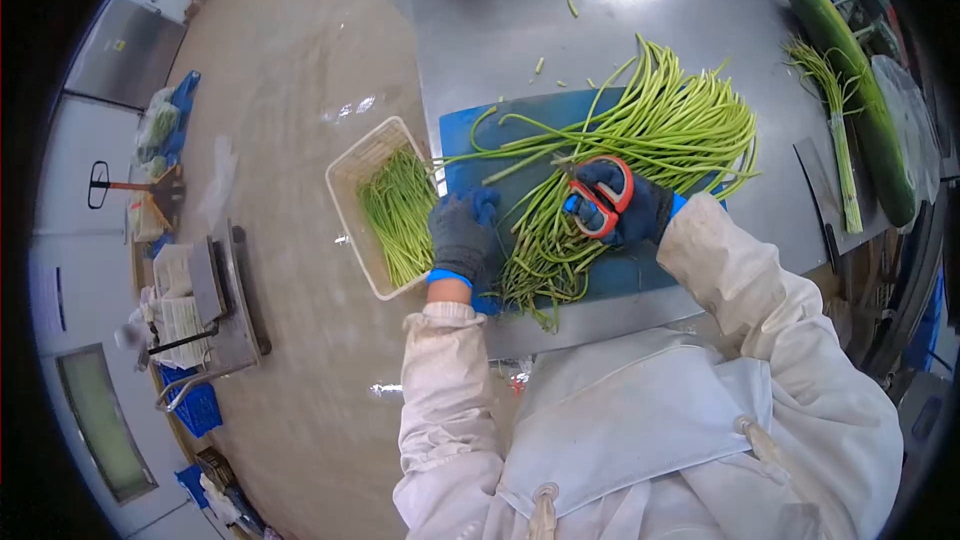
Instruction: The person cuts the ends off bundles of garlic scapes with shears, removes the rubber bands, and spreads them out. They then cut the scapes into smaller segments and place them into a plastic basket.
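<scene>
A wide stainless-steel desk (500,30) is carrying a blue rectangular mat (640,280). A large loose heap of long green stems (680,120) is spreading across the mat and spilling past its far and right sides, while its darker, thinner tips are bunching toward the near edge. Just left of the mat, a cream plastic basket (375,145) is holding more slender green stalks (390,205). Well to the right of the mat, a long dark-green gourd (865,90) is lying beside a narrow tied-looking bundle of pale-green stalks (842,160). The grey-and-blue-gloved left hand (462,235) is hovering at the mat's left edge, near the basket, its fingers bending; whether it is gripping a stem I cannot tell. Over the mat's middle, the gloved right hand (635,210) is closing around scissors with red-orange looped handles (607,202), their blades partly hidden among the stems. Beyond the mat, small green cut pieces (572,7) are lying scattered
</scene>
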The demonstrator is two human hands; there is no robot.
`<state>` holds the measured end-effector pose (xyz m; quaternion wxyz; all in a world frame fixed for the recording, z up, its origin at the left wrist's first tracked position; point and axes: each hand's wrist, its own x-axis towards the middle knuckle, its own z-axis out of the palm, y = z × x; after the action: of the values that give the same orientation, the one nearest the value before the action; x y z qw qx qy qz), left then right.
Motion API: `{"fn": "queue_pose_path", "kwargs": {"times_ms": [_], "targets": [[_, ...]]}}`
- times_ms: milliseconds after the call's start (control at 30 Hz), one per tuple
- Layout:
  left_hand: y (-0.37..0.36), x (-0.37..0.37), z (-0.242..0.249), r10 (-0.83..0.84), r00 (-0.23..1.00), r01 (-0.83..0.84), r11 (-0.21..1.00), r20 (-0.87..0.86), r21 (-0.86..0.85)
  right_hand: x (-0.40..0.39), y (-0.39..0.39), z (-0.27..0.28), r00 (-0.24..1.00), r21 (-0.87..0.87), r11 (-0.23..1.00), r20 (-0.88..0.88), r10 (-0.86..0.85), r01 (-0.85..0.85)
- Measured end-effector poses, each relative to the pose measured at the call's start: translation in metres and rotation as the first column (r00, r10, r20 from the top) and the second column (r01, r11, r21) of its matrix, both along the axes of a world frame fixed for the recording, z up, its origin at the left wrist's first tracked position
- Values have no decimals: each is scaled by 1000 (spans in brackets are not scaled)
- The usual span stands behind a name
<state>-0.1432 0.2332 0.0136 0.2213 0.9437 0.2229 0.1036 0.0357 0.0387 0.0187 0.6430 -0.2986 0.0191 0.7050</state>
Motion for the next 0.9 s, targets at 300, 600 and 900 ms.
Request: {"fn": "queue_pose_path", "kwargs": {"times_ms": [300, 600, 900], "targets": [[3, -35, 37, -71, 975, 54, 995, -211, -87, -58, -46, 9, 963, -67, 967, 99, 252, -247], [-32, -5, -11, 11, 999, -21, 977, 49, 212, -67, -27, 16, 778, -322, 885, 436, 453, -335], [-38, -8, 6, 21, 995, -42, 978, 100, 206, -63, -14, -27, 536, -50, 974, 828, 166, -223]]}}
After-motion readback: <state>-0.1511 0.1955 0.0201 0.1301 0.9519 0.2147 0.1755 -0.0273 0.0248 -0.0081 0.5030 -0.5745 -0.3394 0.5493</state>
